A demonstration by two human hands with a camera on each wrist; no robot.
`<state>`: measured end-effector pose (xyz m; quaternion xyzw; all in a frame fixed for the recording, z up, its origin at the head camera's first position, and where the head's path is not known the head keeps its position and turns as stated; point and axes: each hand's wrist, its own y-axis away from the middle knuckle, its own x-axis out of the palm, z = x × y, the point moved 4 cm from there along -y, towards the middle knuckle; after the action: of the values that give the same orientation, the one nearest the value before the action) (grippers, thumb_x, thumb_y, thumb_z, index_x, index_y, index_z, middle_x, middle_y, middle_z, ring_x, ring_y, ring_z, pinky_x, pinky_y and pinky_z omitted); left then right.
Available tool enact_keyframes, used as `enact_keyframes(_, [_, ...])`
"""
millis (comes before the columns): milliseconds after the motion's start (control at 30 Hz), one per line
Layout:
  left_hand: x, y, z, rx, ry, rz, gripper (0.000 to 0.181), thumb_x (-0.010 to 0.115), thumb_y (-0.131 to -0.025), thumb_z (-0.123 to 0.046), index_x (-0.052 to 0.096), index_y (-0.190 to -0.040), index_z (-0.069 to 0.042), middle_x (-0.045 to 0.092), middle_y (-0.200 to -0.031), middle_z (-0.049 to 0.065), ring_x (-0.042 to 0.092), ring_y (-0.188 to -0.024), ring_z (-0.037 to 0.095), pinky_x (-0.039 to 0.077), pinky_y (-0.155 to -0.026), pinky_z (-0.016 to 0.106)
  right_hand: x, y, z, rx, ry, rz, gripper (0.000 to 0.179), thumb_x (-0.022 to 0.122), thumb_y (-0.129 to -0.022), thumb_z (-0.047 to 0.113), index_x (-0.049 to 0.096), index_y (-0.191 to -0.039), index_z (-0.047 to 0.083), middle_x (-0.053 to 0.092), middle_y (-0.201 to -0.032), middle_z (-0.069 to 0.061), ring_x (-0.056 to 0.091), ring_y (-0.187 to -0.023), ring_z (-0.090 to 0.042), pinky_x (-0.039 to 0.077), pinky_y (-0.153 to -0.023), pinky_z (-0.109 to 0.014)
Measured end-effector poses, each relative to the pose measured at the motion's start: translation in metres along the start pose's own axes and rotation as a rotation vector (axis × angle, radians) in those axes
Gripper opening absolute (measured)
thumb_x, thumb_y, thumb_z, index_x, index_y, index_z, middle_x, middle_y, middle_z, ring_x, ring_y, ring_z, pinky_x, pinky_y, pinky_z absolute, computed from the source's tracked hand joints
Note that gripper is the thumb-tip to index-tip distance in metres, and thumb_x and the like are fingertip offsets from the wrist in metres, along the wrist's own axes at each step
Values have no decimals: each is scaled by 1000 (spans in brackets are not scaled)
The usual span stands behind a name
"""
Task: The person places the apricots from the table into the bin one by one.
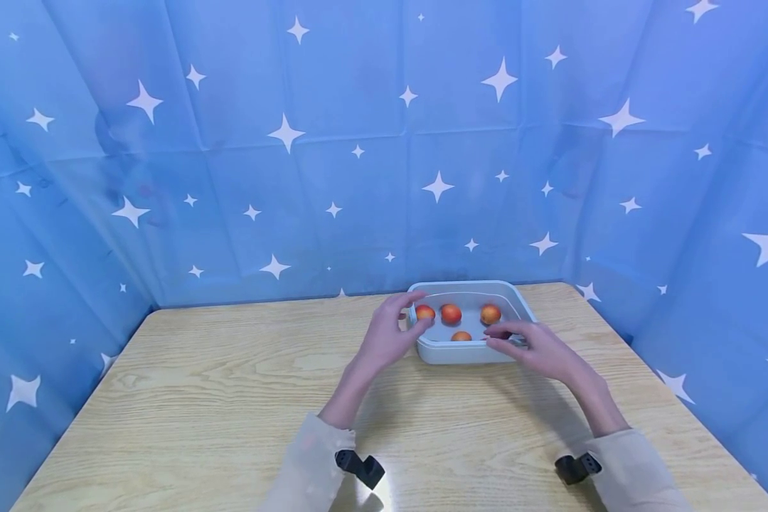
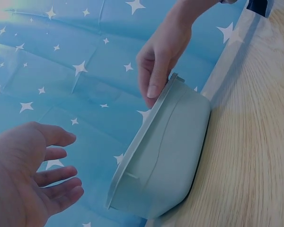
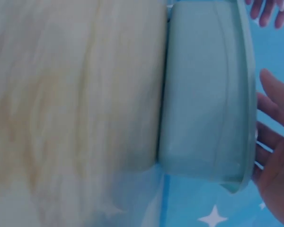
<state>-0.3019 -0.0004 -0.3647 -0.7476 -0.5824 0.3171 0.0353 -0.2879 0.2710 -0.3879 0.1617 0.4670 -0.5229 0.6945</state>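
A light grey-blue plastic basin (image 1: 470, 353) stands on the table with several round red-orange fruits (image 1: 451, 313) inside. Over its left front corner is my left hand (image 1: 389, 328), thumb and fingers apart. The left wrist view shows that hand (image 2: 31, 172) with loosely bent fingers and nothing in them, beside the basin (image 2: 156, 151). At the front right rim is my right hand (image 1: 540, 348), its fingers reaching over the edge. In the right wrist view its thumb (image 3: 276, 90) stands apart from the fingers, whose tips are partly hidden behind the basin's rim.
The wooden table (image 1: 230, 384) runs left and forward of the basin. A blue curtain (image 1: 358, 163) with white stars hangs behind and at both sides. The basin sits near the table's back right corner. Black wrist cameras (image 1: 360, 468) are strapped to both sleeves.
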Motion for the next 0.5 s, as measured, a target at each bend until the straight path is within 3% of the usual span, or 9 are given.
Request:
enact_keyframes(167, [-5, 3, 1, -9, -22, 14, 44, 68, -96, -14, 59, -139, -6, 57, -140, 13, 52, -128, 36, 50, -100, 47, -3, -2, 11, -28, -4, -41, 29, 69, -98, 27, 72, -123, 13, 70, -108, 2, 62, -100, -18, 54, -85, -43])
enact_keyframes(367, [-13, 9, -1, 3, -85, 8, 44, 68, -97, -17, 59, -139, -7, 56, -141, 11, 51, -131, 28, 50, -101, 47, -4, -5, 23, -99, 9, -80, 30, 70, -97, 24, 70, -125, 13, 71, -113, 1, 65, -104, -23, 52, -91, -46])
enact_keyframes(500, [-19, 12, -1, 10, -151, 3, 44, 66, -98, -18, 58, -139, -4, 56, -141, 12, 50, -133, 29, 47, -105, 45, -6, -6, 30, -94, 10, -101, 36, 71, -96, 23, 67, -130, 12, 69, -122, -6, 62, -113, -29, 50, -96, -55])
